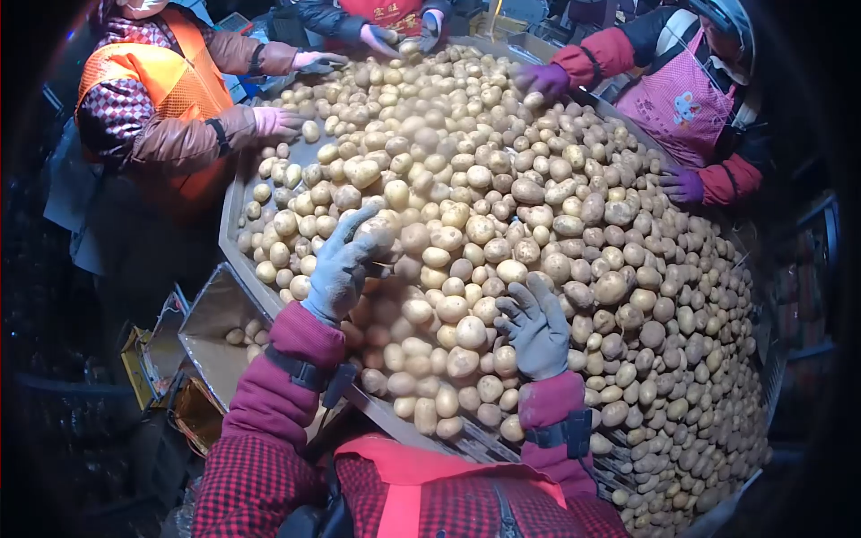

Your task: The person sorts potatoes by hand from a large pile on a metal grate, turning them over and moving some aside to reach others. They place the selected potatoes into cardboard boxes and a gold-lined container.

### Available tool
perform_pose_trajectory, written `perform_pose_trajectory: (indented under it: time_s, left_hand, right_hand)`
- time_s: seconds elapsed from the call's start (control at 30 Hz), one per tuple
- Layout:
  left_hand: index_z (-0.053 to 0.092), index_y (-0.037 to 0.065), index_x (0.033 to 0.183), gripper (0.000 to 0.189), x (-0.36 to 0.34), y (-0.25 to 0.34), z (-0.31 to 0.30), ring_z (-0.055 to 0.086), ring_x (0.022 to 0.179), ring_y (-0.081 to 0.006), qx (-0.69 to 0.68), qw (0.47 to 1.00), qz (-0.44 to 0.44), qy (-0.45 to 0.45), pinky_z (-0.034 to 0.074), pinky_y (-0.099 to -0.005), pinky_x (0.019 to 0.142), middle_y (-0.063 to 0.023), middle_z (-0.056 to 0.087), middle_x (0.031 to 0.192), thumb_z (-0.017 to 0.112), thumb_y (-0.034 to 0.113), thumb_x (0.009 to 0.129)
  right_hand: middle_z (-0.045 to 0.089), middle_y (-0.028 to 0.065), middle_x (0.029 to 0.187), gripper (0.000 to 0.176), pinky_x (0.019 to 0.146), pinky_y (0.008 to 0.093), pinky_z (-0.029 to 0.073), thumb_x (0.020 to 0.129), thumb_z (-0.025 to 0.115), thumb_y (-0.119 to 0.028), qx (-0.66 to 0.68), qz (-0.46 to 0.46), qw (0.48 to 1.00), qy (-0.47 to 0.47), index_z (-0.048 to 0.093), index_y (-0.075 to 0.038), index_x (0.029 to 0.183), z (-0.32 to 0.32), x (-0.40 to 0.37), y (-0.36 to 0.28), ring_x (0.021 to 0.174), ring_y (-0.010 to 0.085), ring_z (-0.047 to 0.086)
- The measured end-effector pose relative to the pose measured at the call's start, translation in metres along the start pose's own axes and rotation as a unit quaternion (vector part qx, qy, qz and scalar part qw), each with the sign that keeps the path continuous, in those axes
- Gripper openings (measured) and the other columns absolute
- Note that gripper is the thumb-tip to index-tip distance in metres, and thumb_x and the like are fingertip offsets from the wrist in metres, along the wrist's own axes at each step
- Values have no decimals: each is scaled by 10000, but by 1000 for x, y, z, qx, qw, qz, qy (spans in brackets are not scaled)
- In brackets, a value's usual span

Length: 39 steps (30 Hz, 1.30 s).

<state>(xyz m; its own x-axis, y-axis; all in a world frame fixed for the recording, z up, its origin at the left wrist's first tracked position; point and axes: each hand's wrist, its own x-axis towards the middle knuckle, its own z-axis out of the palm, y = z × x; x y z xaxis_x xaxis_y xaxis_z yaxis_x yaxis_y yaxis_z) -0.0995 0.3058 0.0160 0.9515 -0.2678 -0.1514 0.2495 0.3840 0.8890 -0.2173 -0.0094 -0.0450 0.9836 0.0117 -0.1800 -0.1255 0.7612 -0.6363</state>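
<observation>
A broad heap of potatoes covers the sorting table in front of me. My left hand, in a grey-blue glove, is raised over the heap's near left side, its fingers curved around a potato. The far side of that grip is partly hidden. Farther right, my right hand, gloved alike, rests on the near potatoes with its fingers spread and nothing held. Pale potatoes lie between my two hands.
An open carton with some potatoes stands below the table's left edge. Across the heap are a person in an orange vest, another in a red apron, and one in a pink apron, their gloved hands at the potatoes.
</observation>
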Motion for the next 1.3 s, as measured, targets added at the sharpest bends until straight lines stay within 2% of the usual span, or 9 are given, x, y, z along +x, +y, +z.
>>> perform_pose_trajectory:
  time_s: [0.13,0.17,0.27,0.63,0.83,1.0,1.07,1.2,1.3]
  left_hand:
    - [498,33,1462,533,23,-31,-4,621,1181,-227,322,924,195,65,522,-338,1013,-138,617,1304,627,186,968]
    - [489,33,1467,667,24,-27,-3,622,1183,-293,538,789,293,47,478,-372,1063,-170,632,1274,716,303,900]
    - [529,207,1460,812,31,-40,17,483,1305,-402,707,641,295,-49,393,-533,1065,-168,495,1447,814,436,735]
    - [509,295,1462,777,165,-43,9,455,1335,-347,804,484,340,-61,348,-560,1015,-142,508,1409,808,288,744]
    - [454,310,1508,756,234,-40,-15,504,1310,-378,773,537,337,-5,372,-581,1055,-176,482,1461,771,311,821]
    - [404,343,1535,774,283,-25,-15,398,1444,-348,845,508,128,103,245,-738,1100,-145,379,1587,742,435,845]
    - [451,284,1509,735,272,-24,-7,434,1402,-368,858,459,207,103,312,-672,1100,-154,439,1534,750,373,844]
    - [551,147,1406,612,225,-19,42,590,1149,-379,687,594,397,-130,470,-469,985,-158,604,1298,750,210,830]
    - [586,125,1373,525,201,-23,106,610,1115,-381,642,570,464,-220,494,-473,943,-167,629,1246,716,195,869]
  right_hand:
    - [610,120,1357,549,923,428,570,1064,444,-445,11,0,1000,9,456,-129,1513,2,1,0,1162,291,645]
    - [607,122,1359,549,926,426,568,1064,443,-445,14,2,1000,3,457,-128,1513,4,1,-1,1162,290,644]
    - [602,129,1354,559,935,425,560,1062,454,-450,33,12,999,-8,448,-117,1510,8,2,-4,1154,283,643]
    - [593,181,1344,633,912,410,575,1048,492,-458,-6,52,998,-22,398,-43,1517,26,30,-4,1143,300,650]
    - [560,191,1378,625,942,360,540,1083,453,-374,72,85,988,-109,302,9,1554,8,32,-3,1179,272,623]
    - [609,160,1320,703,944,396,562,1027,569,-443,50,107,990,-74,355,-18,1544,9,33,-6,1151,299,651]
    - [608,165,1326,698,955,396,558,1028,570,-437,53,117,989,-79,356,-15,1541,8,33,-6,1150,300,653]
    - [601,177,1354,683,971,397,548,1028,574,-427,57,114,988,-82,368,-13,1530,3,31,-5,1156,309,655]
    - [599,185,1363,669,973,401,547,1026,576,-425,57,111,988,-89,383,-16,1519,3,31,-4,1163,317,655]
